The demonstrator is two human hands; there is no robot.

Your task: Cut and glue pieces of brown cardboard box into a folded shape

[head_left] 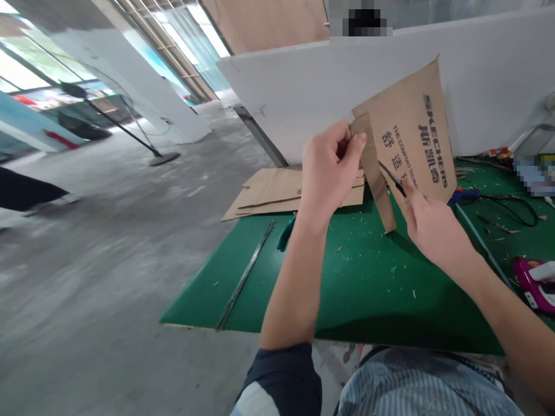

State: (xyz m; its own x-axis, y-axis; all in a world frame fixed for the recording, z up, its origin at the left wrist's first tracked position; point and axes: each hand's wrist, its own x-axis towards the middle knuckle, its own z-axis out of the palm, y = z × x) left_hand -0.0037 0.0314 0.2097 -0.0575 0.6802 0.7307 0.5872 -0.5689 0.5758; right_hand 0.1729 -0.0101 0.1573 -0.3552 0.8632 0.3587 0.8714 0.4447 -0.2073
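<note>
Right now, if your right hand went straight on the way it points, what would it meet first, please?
The narrow cardboard strip that the left hand pinches, probably: the right hand points up and left along its dark tool, whose tip reaches the strip's edge. Depth is unclear, though.

Room to pass lies low over the green cutting mat (373, 300), under the left hand (329, 167) and right hand (436, 228); a steel strip (245, 274) lies to the left; flat cardboard sheets (277, 193) sit ahead; the raised cardboard panel (410, 127) and white partition (347, 98) block the far side.
</note>
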